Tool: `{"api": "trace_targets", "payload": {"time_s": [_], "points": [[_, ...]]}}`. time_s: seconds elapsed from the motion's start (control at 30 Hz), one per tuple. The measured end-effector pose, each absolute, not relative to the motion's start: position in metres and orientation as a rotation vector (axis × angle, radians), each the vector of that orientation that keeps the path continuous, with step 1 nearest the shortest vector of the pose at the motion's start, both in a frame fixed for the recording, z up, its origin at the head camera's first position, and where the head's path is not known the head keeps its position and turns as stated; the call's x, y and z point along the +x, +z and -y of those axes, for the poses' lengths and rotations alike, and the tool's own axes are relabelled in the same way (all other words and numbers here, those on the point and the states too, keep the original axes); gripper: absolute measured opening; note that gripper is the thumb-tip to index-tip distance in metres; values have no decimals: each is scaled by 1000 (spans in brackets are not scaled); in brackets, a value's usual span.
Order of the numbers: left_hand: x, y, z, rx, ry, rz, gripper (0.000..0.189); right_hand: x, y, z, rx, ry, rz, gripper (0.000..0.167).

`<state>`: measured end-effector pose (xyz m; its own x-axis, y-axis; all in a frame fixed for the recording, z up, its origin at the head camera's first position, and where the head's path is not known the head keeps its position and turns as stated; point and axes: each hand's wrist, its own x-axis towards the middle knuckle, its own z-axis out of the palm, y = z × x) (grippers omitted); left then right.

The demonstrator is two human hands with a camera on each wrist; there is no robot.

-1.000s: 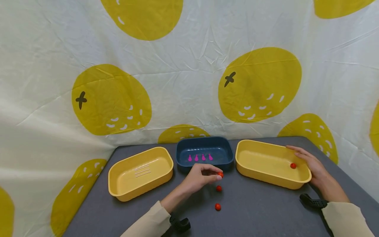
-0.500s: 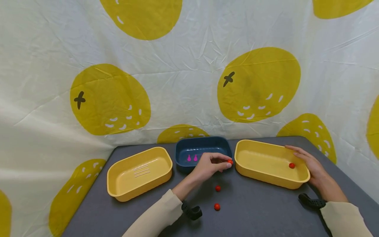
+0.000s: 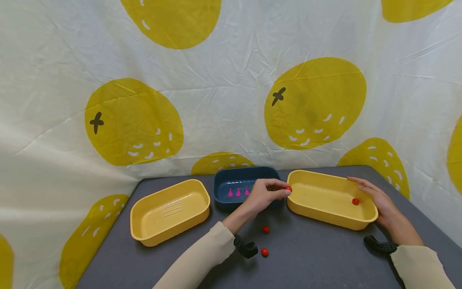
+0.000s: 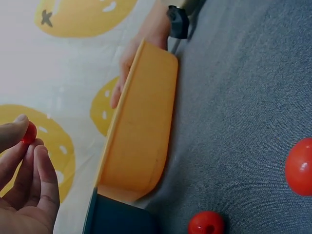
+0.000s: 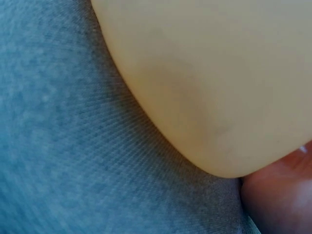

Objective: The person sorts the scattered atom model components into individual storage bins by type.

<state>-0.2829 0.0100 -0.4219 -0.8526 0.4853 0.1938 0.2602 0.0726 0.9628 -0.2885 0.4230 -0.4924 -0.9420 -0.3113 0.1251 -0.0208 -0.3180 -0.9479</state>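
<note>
In the head view my left hand (image 3: 265, 194) pinches a small, glossy red ball (image 3: 288, 188) between thumb and fingertips. It is at the left end of the right yellow bin (image 3: 317, 218), by the rim. My right hand (image 3: 380, 204) holds the bin's right end, fingers along the rim; its far side is hidden. Inside that bin lies one red ball (image 3: 355, 201). Two more sit on the table below my left hand: a red ball (image 3: 266, 229) and a nearer red ball (image 3: 265, 252). In the left wrist view a red ball (image 4: 206, 224) has a dark hole.
Behind my left hand a dark blue bin (image 3: 220, 188) holds several pink drop-shaped pieces (image 3: 238, 192). To the left another yellow bin (image 3: 144, 228) contains pale thin sticks (image 3: 173, 208). A lemon-print curtain (image 3: 223, 120) hangs behind the dark grey table (image 3: 306, 261).
My left hand has carried the pinched red ball up and rightward, from above the table in front of the blue bin to the right bin's left rim. The right hand stays put.
</note>
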Motion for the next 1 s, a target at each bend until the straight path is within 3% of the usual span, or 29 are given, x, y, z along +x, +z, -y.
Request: {"api": "trace_targets", "payload": {"time_s": [1.0], "points": [[-301, -423, -75, 792, 1742, -2301, 19, -282, -485, -425, -338, -2377, -1776, 43]]}}
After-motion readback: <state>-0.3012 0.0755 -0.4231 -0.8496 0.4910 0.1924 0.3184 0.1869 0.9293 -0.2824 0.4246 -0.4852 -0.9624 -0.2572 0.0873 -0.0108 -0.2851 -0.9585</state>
